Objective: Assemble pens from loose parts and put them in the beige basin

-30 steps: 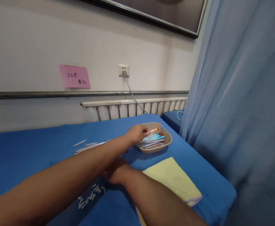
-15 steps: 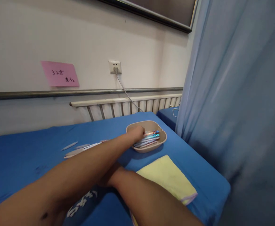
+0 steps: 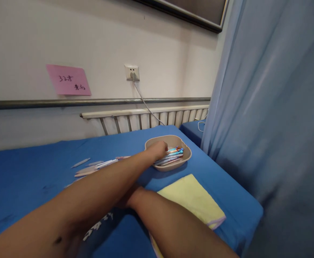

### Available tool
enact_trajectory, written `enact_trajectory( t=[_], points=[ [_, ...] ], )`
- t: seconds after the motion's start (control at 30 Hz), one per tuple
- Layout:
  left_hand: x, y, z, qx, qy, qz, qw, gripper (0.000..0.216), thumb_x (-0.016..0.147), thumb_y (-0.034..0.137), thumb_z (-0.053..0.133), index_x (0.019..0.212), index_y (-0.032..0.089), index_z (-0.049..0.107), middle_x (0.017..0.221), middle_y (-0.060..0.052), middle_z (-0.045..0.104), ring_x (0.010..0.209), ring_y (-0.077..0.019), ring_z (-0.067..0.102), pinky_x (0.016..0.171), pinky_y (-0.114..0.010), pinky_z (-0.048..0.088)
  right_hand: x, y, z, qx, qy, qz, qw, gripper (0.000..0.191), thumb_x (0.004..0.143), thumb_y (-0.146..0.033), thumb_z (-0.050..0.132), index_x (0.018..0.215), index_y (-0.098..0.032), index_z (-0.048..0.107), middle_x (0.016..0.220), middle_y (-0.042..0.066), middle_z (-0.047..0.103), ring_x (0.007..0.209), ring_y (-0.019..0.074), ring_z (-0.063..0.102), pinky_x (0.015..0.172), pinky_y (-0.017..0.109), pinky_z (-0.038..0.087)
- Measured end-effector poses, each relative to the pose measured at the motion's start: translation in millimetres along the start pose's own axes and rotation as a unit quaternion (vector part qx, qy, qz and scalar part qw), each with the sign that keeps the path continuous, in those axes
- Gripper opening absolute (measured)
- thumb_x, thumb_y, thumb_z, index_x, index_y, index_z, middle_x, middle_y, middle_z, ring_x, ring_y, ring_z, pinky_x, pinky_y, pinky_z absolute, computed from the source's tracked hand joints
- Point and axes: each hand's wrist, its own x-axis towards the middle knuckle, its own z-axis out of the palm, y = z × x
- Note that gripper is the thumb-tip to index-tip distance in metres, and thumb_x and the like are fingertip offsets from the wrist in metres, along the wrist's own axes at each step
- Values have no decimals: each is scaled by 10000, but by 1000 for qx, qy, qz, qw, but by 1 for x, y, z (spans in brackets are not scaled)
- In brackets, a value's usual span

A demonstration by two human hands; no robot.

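- Head view: a pink note (image 3: 69, 80) is fixed to the wall, above and well to the left of the left hand.
- Loose pens (image 3: 92, 168), pale and white, are spread on the blue bed cover (image 3: 38, 157) to the left of the left hand, partly covered by its forearm.
- Small white pieces (image 3: 96, 225) are scattered on the cover, nearer the viewer than the right hand and to its left.
- The right hand (image 3: 130, 198) is mostly hidden beneath the left forearm; whether anything is held in it cannot be told.
- The left hand (image 3: 159, 149) is lowered into the beige bin (image 3: 187, 155), its fingers curled narrowly at the pens' near ends; whether one is gripped cannot be told.
- Blue, orange and whitish pens (image 3: 173, 156) are gathered in the bin, just right of the left hand.
- A folded yellow cloth (image 3: 193, 199) is laid below and right of the left hand, partly covered by the right forearm.
- A blue curtain (image 3: 267, 89) is hung well to the right of both hands.
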Motion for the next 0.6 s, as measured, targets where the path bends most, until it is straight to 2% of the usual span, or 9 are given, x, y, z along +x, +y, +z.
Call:
enact_trajectory(
  t=[0.07,0.17,0.23,0.33,0.43,0.5,0.6],
  points=[
    [-9,0,-7,-16,17,6,1000,181,707,273,623,822,160,705,824,-88,708,761,-217,632,675,-272,452,-3,1,1,20,-12,8,1000,482,843,-177,440,1325,-202,430,1363,-12,470,1216,180,441,1044,297,280],
    [-41,-7,-28,-49,51,23,997,214,769,284,561,908,175,682,905,-54,707,819,-177,626,722,-238,457,-8,1,3,39,34,35,998,443,829,-159,460,1271,-167,488,1328,38,509,1184,203,468,992,294,331],
    [-78,-20,-43,-76,81,27,993,255,804,289,506,984,184,653,947,-30,701,840,-152,624,755,-225,459,-11,2,5,59,69,72,993,390,839,-185,465,1222,-152,530,1261,74,565,1117,218,520,920,297,383],
    [-152,-54,-55,-169,169,-7,971,278,799,353,487,931,179,661,896,-25,706,805,-166,631,754,-257,477,-14,4,7,139,128,191,963,260,864,-231,440,1050,-178,615,970,58,692,848,183,626,694,250,443],
    [-231,-98,-46,-194,221,-121,948,323,773,425,486,870,173,664,830,-30,705,751,-188,634,702,-275,490,-18,8,10,191,170,226,940,228,879,-302,427,842,-194,624,721,8,674,655,138,601,586,215,412],
    [-273,-126,-32,-194,241,-193,931,344,762,442,481,881,175,663,858,-36,710,788,-205,639,724,-288,491,-20,10,12,211,177,233,933,205,863,-318,450,807,-197,606,661,-13,649,602,121,575,555,201,395],
    [-311,-156,-12,-193,256,-243,915,355,755,461,486,910,190,655,880,-31,715,826,-213,641,768,-299,488,-25,11,15,217,178,234,931,181,840,-323,471,800,-197,595,632,-26,622,565,113,550,529,194,381]
  ],
)
